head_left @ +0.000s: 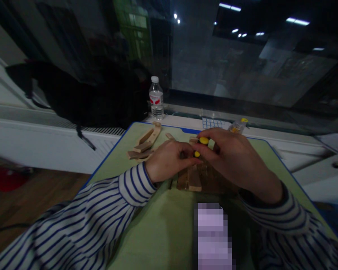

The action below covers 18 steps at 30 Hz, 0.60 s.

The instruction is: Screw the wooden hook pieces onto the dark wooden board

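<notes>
My right hand (233, 154) is closed in a pinch, its thumb and forefinger on a round yellow piece (204, 140). Close against it, the thumb and fingers of my left hand (171, 159) meet around a smaller yellow piece (197, 154). Whether the two yellow pieces belong together is hidden by the fingers. Beneath both hands a flat wooden block (195, 180) lies on a brown, partly see-through sheet or bag. Left of my left hand, several wooden strips, some with holes (148, 140), lie in a loose pile. A short wooden piece (169, 136) pokes out behind that hand.
The green table (154, 232) has a blue edge. A phone with a blurred screen (212, 236) lies near me. On the sill stand a water bottle (156, 99) and a small clear container with a yellow cap (238, 126). A black bag (73, 97) sits at left.
</notes>
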Each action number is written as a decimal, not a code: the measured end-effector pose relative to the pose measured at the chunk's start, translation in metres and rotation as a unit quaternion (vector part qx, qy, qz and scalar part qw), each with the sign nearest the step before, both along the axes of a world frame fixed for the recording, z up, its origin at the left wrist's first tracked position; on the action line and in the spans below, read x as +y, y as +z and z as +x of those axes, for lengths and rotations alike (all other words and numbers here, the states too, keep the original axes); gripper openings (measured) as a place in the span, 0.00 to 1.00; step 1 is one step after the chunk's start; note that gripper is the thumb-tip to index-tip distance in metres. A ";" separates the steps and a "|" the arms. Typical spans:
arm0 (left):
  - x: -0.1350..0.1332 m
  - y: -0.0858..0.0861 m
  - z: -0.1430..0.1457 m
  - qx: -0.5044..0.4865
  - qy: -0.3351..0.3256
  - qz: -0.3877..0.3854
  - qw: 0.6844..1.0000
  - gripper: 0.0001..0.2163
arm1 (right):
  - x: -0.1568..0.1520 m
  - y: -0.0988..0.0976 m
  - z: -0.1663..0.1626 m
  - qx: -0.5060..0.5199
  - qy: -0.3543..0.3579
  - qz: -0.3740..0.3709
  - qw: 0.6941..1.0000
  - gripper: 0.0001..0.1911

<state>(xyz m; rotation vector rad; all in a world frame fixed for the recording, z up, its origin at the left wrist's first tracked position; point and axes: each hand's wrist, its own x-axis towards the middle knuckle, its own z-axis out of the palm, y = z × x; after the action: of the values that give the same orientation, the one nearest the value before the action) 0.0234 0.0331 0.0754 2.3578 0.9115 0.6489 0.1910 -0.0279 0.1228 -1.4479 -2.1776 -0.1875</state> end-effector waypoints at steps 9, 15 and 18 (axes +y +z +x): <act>0.001 -0.002 -0.001 -0.008 -0.006 -0.007 1.000 0.12 | -0.003 0.001 0.007 0.022 0.090 -0.009 0.996 0.17; 0.004 -0.001 -0.003 0.015 -0.044 -0.025 0.999 0.14 | 0.001 0.000 0.004 0.000 0.034 0.006 0.999 0.14; 0.006 -0.002 -0.004 0.028 -0.063 -0.041 0.997 0.14 | 0.001 0.000 0.003 -0.008 0.023 0.017 1.000 0.11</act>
<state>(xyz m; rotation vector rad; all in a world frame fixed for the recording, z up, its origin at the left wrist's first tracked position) 0.0197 0.0388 0.0739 2.3481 0.7888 0.4888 0.1940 -0.0270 0.1233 -1.3813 -2.2075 -0.2185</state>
